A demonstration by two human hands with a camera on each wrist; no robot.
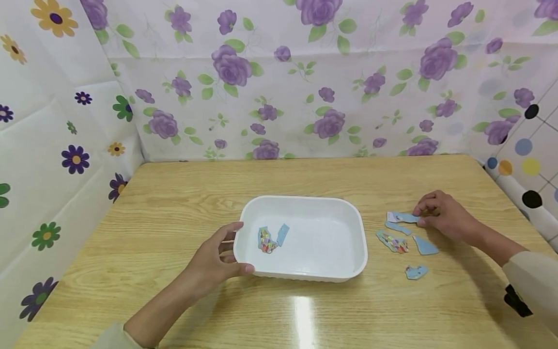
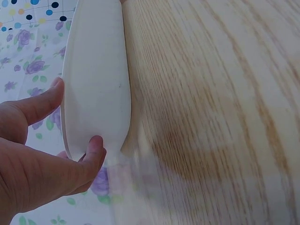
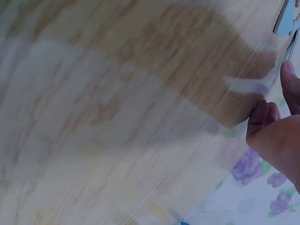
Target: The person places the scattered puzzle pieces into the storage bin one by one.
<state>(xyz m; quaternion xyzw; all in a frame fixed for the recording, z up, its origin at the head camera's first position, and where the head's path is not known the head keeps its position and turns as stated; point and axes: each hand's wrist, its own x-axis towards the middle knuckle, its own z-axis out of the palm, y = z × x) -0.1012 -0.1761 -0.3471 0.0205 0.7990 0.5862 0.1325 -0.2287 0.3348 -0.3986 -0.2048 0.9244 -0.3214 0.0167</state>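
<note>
A white plastic tray [image 1: 305,271] stands mid-table in the head view. Inside it lie a multicoloured picture piece [image 1: 265,241] and a light-blue piece [image 1: 283,234]. My left hand [image 1: 216,259] holds the tray's left end, thumb at the near corner and fingers along the side; the left wrist view shows this hand [image 2: 51,159] against the tray's outer wall [image 2: 98,70]. To the right of the tray, my right hand [image 1: 449,217] pinches the right end of a long light-blue picture piece [image 1: 403,217]. In the right wrist view, that hand [image 3: 279,131] shows only partly at the edge.
Several cut pieces lie near the right hand: a narrow blue strip [image 1: 397,228], a multicoloured piece [image 1: 393,242], a blue triangular piece [image 1: 425,245] and a small blue piece [image 1: 416,272]. Flower-patterned sheets [image 1: 279,116] border the wooden table [image 1: 183,203] at the back and left.
</note>
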